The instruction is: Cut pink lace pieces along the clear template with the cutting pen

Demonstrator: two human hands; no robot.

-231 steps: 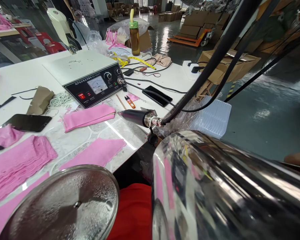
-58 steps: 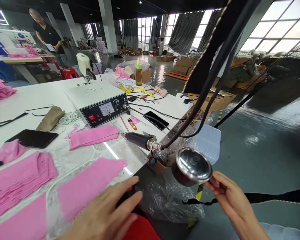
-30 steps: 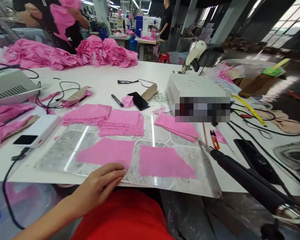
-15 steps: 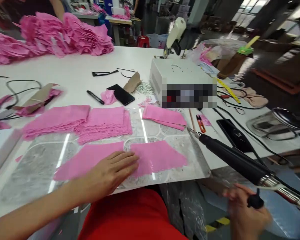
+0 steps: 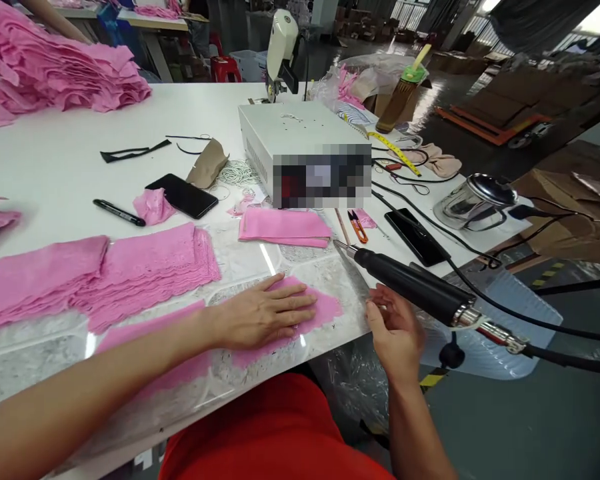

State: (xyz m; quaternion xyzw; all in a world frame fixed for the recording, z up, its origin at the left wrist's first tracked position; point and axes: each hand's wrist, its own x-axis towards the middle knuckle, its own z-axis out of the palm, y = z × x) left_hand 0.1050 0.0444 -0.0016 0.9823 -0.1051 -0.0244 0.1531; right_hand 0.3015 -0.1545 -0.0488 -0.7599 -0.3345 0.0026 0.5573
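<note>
My left hand [image 5: 265, 313] lies flat, fingers spread, on a pink fabric piece [image 5: 325, 310] on the clear-topped mat. Under my left forearm another pink piece [image 5: 180, 373] is partly covered. My right hand [image 5: 397, 327] is at the table's front edge, fingers loosely curled and thumb apart, with nothing visible in it. Just above it is a black pen-shaped handheld tool [image 5: 410, 280] with a metal tip and a cable; I see no grip on it. Stacked pink fabric pieces [image 5: 155, 267] lie to the left, and a folded pink strip [image 5: 285, 228] is beyond my left hand.
A grey control box [image 5: 305, 130] stands behind the strip. Orange thread snips [image 5: 357, 227], a phone [image 5: 415, 237] and a lidded glass jug [image 5: 475, 203] are at the right. Another phone [image 5: 183, 195] and a black marker [image 5: 119, 212] lie left. Cables cross the right edge.
My view has turned right. My left hand has shifted from between the two pink pieces onto the right one. My right hand has risen from below the table to its edge, beneath the tool.
</note>
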